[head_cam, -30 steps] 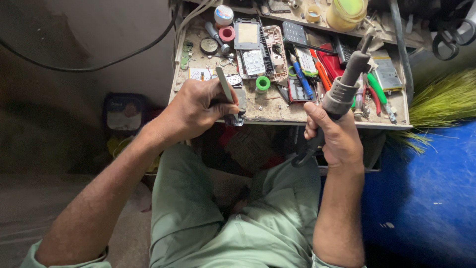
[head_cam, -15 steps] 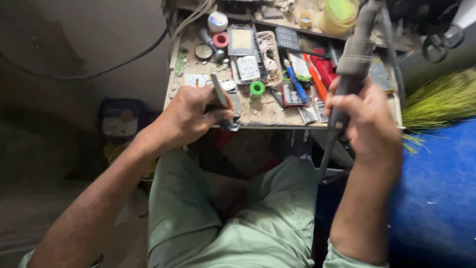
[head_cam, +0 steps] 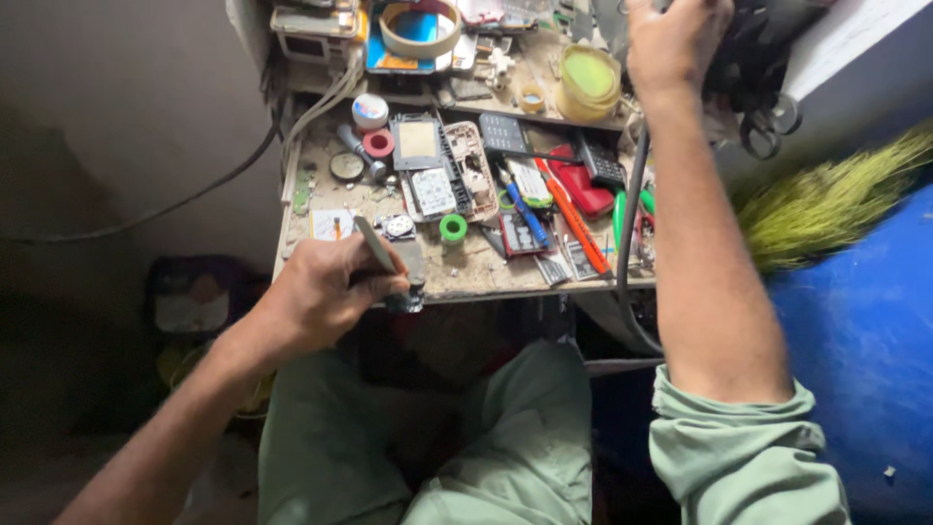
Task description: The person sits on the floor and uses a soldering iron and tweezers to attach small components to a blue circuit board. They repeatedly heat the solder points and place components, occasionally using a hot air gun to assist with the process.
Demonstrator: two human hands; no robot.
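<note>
My left hand (head_cam: 326, 292) rests at the front edge of the cluttered workbench (head_cam: 505, 277) and grips a thin grey metal tool (head_cam: 372, 243), like tweezers, pointing up and away. Under its fingertips a small dark part (head_cam: 406, 299) sits on the bench edge. My right hand (head_cam: 675, 39) is raised to the top right, closed around the handle of a corded tool that it mostly hides, next to a dark stand (head_cam: 763, 44). The tool's black cable (head_cam: 627, 253) hangs down along my forearm past the bench edge.
The bench holds opened phone parts (head_cam: 432, 165), a green ring (head_cam: 453, 228), a red ring (head_cam: 378, 144), a blue pen (head_cam: 520, 204), an orange screwdriver (head_cam: 580, 228), a tape roll (head_cam: 418, 29) and a yellow-green jar (head_cam: 591, 78). Green broom bristles (head_cam: 826, 204) lie right above a blue surface (head_cam: 865, 340).
My right hand has lifted the grey-handled corded tool from the bench's front edge up to the top right by the dark stand. My left hand stays put with the metal tool.
</note>
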